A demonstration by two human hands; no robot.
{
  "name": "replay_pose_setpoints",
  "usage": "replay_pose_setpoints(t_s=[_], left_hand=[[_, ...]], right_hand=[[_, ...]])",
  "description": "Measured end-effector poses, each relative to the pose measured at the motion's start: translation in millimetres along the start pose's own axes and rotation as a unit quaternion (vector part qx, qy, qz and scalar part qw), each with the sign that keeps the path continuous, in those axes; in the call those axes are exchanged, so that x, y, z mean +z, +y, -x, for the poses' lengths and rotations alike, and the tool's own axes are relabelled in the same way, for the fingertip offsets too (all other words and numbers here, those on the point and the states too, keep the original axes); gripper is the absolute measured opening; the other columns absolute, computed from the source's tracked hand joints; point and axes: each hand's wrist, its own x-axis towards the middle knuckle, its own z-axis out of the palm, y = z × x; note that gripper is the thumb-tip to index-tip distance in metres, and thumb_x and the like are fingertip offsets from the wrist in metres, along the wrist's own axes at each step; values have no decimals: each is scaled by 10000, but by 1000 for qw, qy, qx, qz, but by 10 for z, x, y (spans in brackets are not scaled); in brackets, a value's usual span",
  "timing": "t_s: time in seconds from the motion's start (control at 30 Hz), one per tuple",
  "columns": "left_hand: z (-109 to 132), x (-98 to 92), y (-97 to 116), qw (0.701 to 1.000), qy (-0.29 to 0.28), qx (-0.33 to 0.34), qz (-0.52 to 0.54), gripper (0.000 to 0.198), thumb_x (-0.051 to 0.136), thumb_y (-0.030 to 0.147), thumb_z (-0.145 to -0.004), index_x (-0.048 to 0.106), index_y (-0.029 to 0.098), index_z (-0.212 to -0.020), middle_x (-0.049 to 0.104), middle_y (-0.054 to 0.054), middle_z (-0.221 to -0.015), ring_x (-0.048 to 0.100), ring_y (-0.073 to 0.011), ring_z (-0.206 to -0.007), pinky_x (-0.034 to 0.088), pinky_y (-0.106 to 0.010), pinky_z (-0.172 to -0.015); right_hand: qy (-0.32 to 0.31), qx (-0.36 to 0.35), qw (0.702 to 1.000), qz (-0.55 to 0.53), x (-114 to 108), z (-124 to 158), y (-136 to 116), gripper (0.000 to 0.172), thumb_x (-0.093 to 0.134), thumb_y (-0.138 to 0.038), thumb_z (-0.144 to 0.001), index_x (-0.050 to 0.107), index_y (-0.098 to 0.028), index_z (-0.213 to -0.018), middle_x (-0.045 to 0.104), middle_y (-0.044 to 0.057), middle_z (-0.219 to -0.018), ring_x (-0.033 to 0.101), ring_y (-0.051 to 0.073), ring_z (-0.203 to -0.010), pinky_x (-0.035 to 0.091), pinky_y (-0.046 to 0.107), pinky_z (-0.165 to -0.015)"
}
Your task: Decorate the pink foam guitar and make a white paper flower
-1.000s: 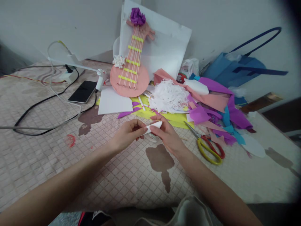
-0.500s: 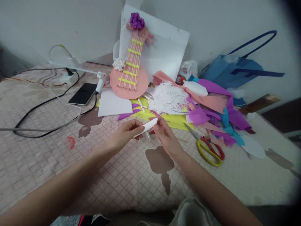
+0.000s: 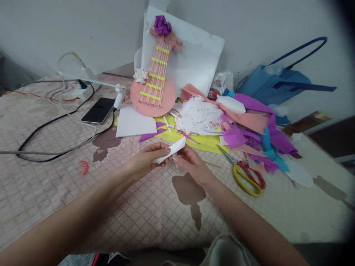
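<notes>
A folded white strip (image 3: 173,149), perhaps paper or thin foam, is held in the air above the table. My left hand (image 3: 152,155) is closed on its left end, the thumb on top. My right hand (image 3: 192,162) is closed at its right end and lower edge, with the fingers partly hidden behind it. A small pale piece shows faintly beneath the strip near my right thumb; I cannot tell what it is. Farther back, a paper guitar (image 3: 152,98) with white strings and yellow bars leans against a white board (image 3: 196,55).
Scissors (image 3: 246,177) with red and yellow handles lie to the right, beside coloured paper scraps (image 3: 235,138). A heap of white string (image 3: 198,114) lies behind my hands. On the left are a phone (image 3: 98,110), a glue gun (image 3: 119,96) and cables. A blue bag (image 3: 274,83) stands behind.
My right thumb has shifted down and left, off the strip's face to its lower edge. The strip looks more opened out, and the pale piece below is mostly covered.
</notes>
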Motion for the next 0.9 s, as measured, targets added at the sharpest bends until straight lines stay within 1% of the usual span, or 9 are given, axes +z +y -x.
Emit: replay_pose_setpoints(t_s=[0.13, 0.27, 0.47, 0.57, 0.67, 0.73, 0.8, 0.9], left_hand=[[3, 0, 14, 1000, -10, -15, 23, 161, 691, 257, -722, 570, 153, -746, 570, 20, -657, 516, -54, -561, 379, -184, -547], [8, 6, 25, 999, -22, -27, 30, 173, 712, 256, -700, 582, 148, -735, 566, 17, -653, 524, -54, -557, 403, -184, -560], [2, 10, 28, 998, -7, -46, 31, 224, 749, 276, -648, 580, 150, -726, 575, 7, -666, 513, -59, -525, 407, -194, -532], [6, 14, 27, 998, -19, -56, 28, 233, 748, 290, -647, 573, 154, -716, 562, 13, -632, 509, -65, -523, 394, -198, -524], [15, 12, 23, 998, -41, -44, 18, 215, 735, 293, -666, 572, 161, -714, 554, 25, -611, 504, -62, -523, 377, -194, -530], [18, 6, 16, 998, -53, -28, -4, 195, 715, 293, -692, 571, 163, -713, 553, 31, -599, 498, -58, -527, 365, -192, -539], [19, -2, 8, 997, -62, -17, -32, 181, 692, 298, -720, 570, 164, -713, 552, 36, -587, 495, -57, -539, 359, -192, -556], [17, -11, 3, 995, -65, 5, -70, 176, 670, 313, -739, 579, 163, -725, 558, 35, -600, 497, -64, -564, 361, -201, -581]], right_hand=[[-8, -14, 1000, 19, -29, -3, 7, 331, 579, -365, -825, 522, -240, -1126, 592, 47, -1078, 563, 188, -999, 480, 373, -884], [-10, -24, 999, 31, -65, -7, 23, 303, 584, -355, -826, 527, -227, -1095, 596, 56, -1084, 572, 188, -979, 474, 391, -891], [-14, -19, 999, 29, -69, 5, 36, 363, 587, -368, -822, 504, -235, -1149, 597, 56, -1073, 580, 185, -966, 487, 380, -872], [-16, -19, 999, 22, -59, 16, 44, 393, 601, -371, -806, 493, -245, -1162, 583, 49, -1075, 573, 180, -961, 491, 364, -859], [-26, -20, 999, -1, -58, 20, 39, 445, 627, -379, -783, 458, -278, -1182, 553, 36, -1114, 563, 173, -975, 493, 351, -856], [-26, -37, 999, -5, -69, 20, 15, 483, 643, -387, -768, 439, -290, -1194, 523, 39, -1169, 538, 183, -1048, 475, 360, -898], [-7, -73, 997, 20, -93, 21, -30, 545, 662, -388, -750, 411, -294, -1224, 480, 49, -1240, 477, 203, -1160, 428, 385, -969], [29, -146, 981, 125, -151, 25, -122, 594, 671, -375, -744, 383, -303, -1258, 422, 62, -1322, 388, 229, -1257, 365, 435, -1027]])
